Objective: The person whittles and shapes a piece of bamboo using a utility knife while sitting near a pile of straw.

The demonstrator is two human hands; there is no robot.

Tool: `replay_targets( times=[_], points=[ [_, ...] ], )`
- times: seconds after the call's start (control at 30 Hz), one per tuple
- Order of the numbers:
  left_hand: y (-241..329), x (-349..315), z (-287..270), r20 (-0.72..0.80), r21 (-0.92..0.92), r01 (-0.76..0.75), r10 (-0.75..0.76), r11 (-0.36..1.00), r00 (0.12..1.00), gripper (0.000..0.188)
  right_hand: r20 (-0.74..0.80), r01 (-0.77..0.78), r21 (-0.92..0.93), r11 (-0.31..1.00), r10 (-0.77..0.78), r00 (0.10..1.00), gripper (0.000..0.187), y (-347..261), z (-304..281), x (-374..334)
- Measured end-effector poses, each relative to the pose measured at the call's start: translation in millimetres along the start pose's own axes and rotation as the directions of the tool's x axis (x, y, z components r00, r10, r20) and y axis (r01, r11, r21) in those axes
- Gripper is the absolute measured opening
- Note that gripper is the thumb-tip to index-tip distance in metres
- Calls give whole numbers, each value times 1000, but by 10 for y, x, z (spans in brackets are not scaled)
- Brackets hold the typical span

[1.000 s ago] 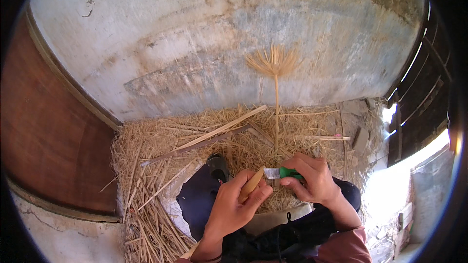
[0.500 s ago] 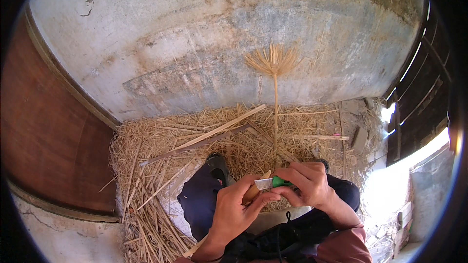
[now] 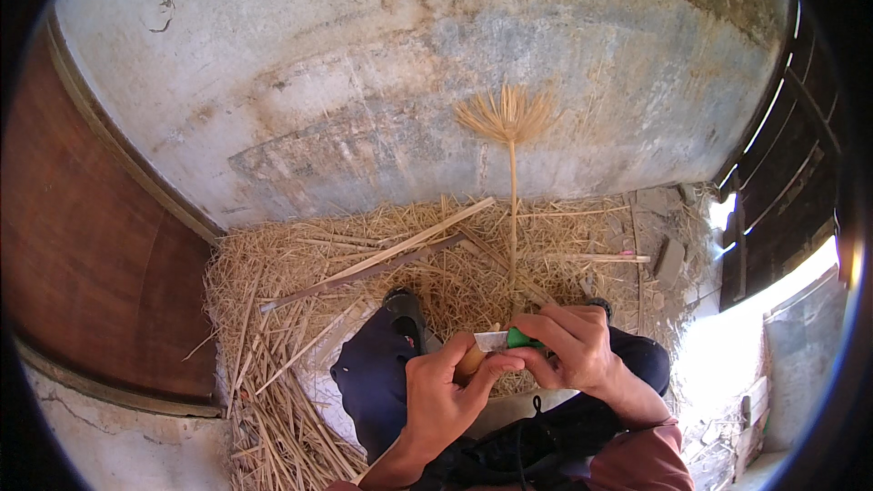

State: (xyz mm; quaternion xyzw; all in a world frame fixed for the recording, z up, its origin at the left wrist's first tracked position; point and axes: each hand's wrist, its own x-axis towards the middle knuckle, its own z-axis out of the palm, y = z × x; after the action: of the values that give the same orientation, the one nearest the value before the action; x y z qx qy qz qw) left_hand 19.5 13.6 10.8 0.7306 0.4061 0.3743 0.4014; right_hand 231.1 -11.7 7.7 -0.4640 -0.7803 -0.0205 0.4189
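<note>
My left hand (image 3: 441,393) is closed around a pale yellow-brown stick of wood or bamboo (image 3: 469,361), most of it hidden by the fingers. In my right hand (image 3: 575,347) is a small knife (image 3: 494,341) with a green handle, fingers wrapped around the grip. Its short silver blade lies across the stick near the upper end, by my left thumb and forefinger. Both hands meet close together in front of my lap, between the knees. Where exactly the blade's edge touches the stick is too small to tell.
Straw and shavings (image 3: 455,291) cover the floor, with long split strips (image 3: 400,250) on top. A straw broom (image 3: 512,141) leans upright against the stained wall (image 3: 364,82). Loose strips (image 3: 296,418) pile up at left near a brown door (image 3: 100,245). A brick (image 3: 670,259) lies at right.
The stick's tip beyond the blade shows less and looks shorter now. My left hand has shifted slightly; the right hand keeps the knife in nearly the same place.
</note>
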Motion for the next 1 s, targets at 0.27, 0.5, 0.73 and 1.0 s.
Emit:
replay_targets(
  times=[0.27,0.5,0.73,1.0],
  points=[
    [-19,-12,21,9,-66,17,-17,998,1000,29,66,-2,29,1000,0,998,35,-11,-29,34],
    [-63,-41,77,-55,-52,-28,25,998,998,31,13,1,-11,1000,0,1000,36,-40,-14,26],
    [-12,-25,34,-31,-57,3,-5,998,1000,33,12,5,-28,1000,-5,1000,36,-64,-29,15],
    [101,7,47,-46,-67,-44,41,997,998,35,-30,-42,23,999,42,999,37,-28,17,-19]
  ],
)
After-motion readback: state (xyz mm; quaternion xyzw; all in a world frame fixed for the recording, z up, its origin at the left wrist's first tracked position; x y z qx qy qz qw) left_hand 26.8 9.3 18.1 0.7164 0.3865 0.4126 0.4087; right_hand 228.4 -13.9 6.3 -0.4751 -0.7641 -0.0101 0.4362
